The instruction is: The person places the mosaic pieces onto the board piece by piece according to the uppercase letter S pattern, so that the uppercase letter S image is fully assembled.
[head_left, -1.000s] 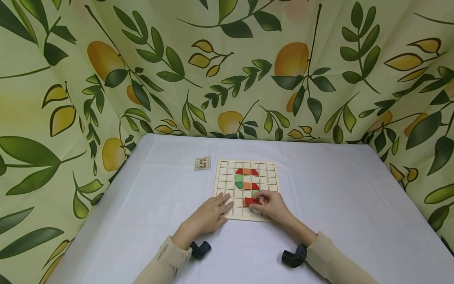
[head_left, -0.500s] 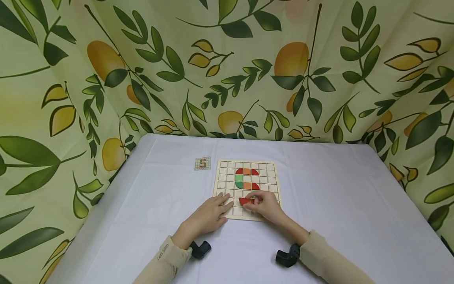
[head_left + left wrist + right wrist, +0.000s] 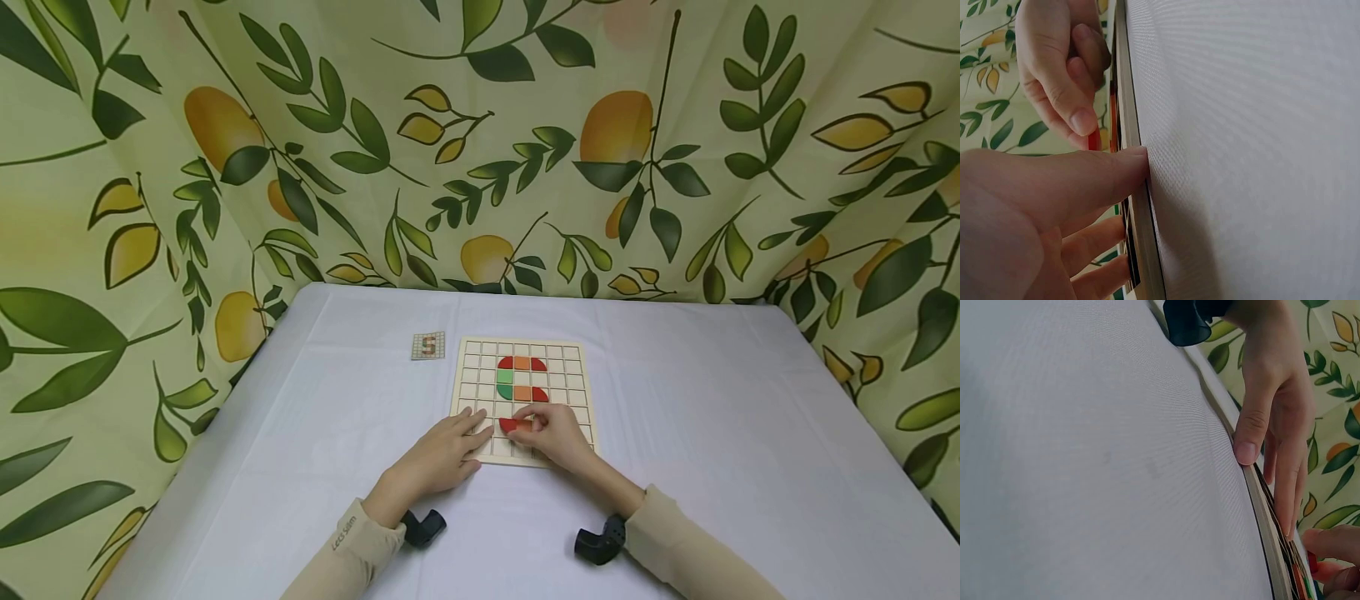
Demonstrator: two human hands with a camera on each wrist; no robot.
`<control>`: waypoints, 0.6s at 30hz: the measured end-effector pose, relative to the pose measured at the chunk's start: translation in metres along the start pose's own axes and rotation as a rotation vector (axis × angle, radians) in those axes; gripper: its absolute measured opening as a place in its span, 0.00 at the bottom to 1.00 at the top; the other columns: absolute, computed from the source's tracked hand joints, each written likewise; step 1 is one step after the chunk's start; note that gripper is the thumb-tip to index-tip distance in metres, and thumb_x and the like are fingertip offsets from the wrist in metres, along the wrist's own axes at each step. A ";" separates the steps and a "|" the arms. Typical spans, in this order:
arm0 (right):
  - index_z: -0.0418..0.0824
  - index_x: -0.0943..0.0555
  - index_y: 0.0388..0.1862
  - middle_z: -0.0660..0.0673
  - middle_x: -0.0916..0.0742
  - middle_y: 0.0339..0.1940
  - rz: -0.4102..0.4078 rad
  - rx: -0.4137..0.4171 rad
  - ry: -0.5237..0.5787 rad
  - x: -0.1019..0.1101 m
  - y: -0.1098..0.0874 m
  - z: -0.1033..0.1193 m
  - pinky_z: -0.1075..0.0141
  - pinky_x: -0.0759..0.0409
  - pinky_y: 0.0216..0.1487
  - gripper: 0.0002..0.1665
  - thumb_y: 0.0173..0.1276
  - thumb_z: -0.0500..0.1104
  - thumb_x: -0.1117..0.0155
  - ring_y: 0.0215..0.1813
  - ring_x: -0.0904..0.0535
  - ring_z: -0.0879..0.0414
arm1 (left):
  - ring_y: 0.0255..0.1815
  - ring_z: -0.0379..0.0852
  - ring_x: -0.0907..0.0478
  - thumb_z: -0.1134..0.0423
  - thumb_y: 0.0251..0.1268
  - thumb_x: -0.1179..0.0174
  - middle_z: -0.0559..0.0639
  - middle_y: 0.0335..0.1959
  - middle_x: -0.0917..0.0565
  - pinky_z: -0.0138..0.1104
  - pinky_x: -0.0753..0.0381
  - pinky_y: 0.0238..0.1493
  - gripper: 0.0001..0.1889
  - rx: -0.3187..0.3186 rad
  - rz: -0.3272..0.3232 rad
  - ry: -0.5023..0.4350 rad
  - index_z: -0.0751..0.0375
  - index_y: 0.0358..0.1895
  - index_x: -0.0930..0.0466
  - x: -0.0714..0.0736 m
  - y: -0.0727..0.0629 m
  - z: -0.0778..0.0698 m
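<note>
A square wooden grid board point(image 3: 567, 392) lies on the white table, with red, orange and green tiles set in a curving figure. My left hand point(image 3: 442, 454) rests at the board's near left corner, fingers spread over the squares. Its thumb point(image 3: 1129, 165) lies along the board's edge in the left wrist view. Between thumb and fingertips, my right hand point(image 3: 561, 437) pinches a red tile point(image 3: 507, 425) with a rounded edge, held over the lower middle squares. An orange tile point(image 3: 524, 426) shows beside it, partly covered by the fingers. The right hand hides the squares beneath it.
A small pattern card point(image 3: 428, 346) with a similar coloured figure lies beyond the board's left side. Black wrist cameras point(image 3: 424, 528) sit under both sleeves. A leaf-and-fruit patterned curtain point(image 3: 495, 167) hangs behind the white-covered table point(image 3: 697, 400).
My right hand has moved left across the board with the red tile, which is now left of the orange tile. The left hand stays in place.
</note>
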State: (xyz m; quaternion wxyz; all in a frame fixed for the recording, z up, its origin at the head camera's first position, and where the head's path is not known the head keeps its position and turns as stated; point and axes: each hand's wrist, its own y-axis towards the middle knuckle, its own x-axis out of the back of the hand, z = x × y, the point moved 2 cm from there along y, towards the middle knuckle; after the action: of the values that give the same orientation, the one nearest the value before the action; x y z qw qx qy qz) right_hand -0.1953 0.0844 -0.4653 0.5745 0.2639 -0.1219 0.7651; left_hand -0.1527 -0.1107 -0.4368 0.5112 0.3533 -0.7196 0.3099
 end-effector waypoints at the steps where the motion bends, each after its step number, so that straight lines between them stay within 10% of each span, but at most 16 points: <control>1: 0.33 0.14 0.36 0.51 0.27 0.10 0.000 0.006 -0.007 -0.001 0.000 0.000 0.77 0.43 0.16 0.14 0.52 0.40 0.24 0.14 0.39 0.71 | 0.76 0.58 0.40 0.59 0.68 0.43 0.57 0.75 0.35 0.49 0.36 0.75 0.27 -0.001 -0.001 0.000 0.58 0.69 0.32 0.000 0.000 0.000; 18: 0.37 0.13 0.37 0.52 0.27 0.10 -0.032 -0.075 -0.096 -0.009 0.003 0.004 0.77 0.44 0.15 0.13 0.52 0.40 0.24 0.14 0.38 0.67 | 0.76 0.58 0.39 0.59 0.66 0.41 0.57 0.74 0.34 0.49 0.35 0.75 0.27 -0.005 -0.022 -0.021 0.59 0.67 0.30 -0.004 0.001 0.004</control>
State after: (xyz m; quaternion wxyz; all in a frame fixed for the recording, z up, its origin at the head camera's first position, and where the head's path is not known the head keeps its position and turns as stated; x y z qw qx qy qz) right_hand -0.1951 0.0746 -0.4663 0.5895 0.2803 -0.1736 0.7374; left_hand -0.1546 -0.1124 -0.4421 0.5081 0.3632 -0.7216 0.2988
